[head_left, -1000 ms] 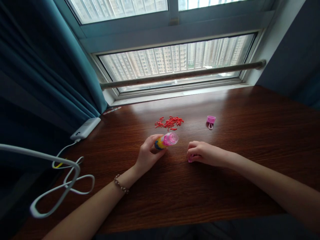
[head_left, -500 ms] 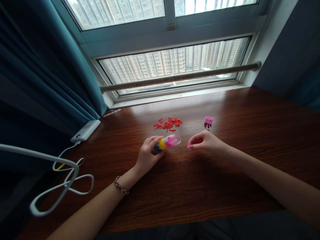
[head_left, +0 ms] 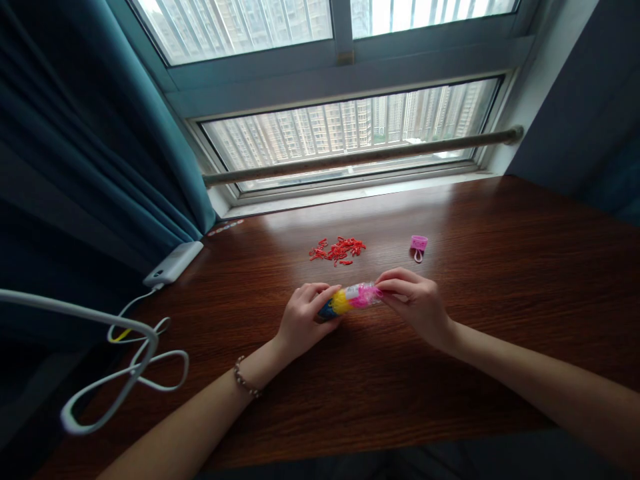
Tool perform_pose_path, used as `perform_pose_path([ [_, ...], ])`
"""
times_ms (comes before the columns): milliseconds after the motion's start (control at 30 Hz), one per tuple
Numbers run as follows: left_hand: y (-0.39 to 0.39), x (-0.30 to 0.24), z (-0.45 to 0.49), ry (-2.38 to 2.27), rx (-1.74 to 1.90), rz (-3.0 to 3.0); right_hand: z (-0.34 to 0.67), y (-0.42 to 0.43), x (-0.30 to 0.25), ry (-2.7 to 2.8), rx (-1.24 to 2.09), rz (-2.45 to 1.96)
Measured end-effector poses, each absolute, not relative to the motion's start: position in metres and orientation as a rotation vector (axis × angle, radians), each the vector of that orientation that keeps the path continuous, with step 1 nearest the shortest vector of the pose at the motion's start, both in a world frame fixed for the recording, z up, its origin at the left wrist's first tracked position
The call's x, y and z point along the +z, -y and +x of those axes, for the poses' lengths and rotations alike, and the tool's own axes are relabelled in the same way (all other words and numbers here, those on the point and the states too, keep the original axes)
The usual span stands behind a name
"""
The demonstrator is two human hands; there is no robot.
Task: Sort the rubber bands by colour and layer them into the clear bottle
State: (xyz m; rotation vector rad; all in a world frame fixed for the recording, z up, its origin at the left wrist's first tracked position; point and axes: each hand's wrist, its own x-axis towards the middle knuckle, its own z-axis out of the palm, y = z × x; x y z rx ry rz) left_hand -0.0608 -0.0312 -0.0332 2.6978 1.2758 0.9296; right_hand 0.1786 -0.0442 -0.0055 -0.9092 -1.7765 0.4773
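My left hand [head_left: 306, 321] is wrapped round the lower end of a clear plastic tube [head_left: 353, 293], which lies tilted toward the right above the table. Layers of blue, yellow and pink small rubber bands fill it. At the tube's open mouth, the thumb and fingers of my right hand [head_left: 416, 301] are pinched on pink rubber bands [head_left: 380, 292]; how many is hidden. Beyond the tube lies a loose pile of small red rubber bands [head_left: 341, 249]. A pink cap with a loop [head_left: 419, 244] sits on the table past my right hand.
The brown wooden table [head_left: 380, 393] reaches to the window, where a rail [head_left: 370, 157] crosses. At left are a white power strip [head_left: 173, 264], its looped white cable [head_left: 145, 380] and a blue curtain [head_left: 165, 147].
My right hand has moved to the tube's mouth, bringing its pinched pink rubber bands there. My left hand and the tube have shifted slightly right and nearer to me.
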Motion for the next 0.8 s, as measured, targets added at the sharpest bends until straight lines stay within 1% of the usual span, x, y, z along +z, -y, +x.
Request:
perform_pose_path([
  [67, 0.031, -0.033, -0.061, -1.274, 0.928, 2.701, 0.179, 0.044, -0.005, 1.761, 0.425, -0.94],
  [300, 0.031, -0.031, -0.06, -1.257, 0.92, 2.648, 0.179, 0.045, 0.0, 1.709, 0.45, -0.908],
  [467, 0.032, -0.03, -0.062, -1.26, 0.908, 2.637, 0.18, 0.048, -0.003, 1.767, 0.337, -0.866],
  [633, 0.031, -0.031, -0.064, -1.253, 0.93, 2.674, 0.178, 0.049, -0.008, 1.988, 0.203, -0.866],
  [800, 0.034, -0.032, -0.064, -1.214, 0.938, 2.785, 0.173, 0.049, -0.014, 2.245, 0.341, -0.907],
])
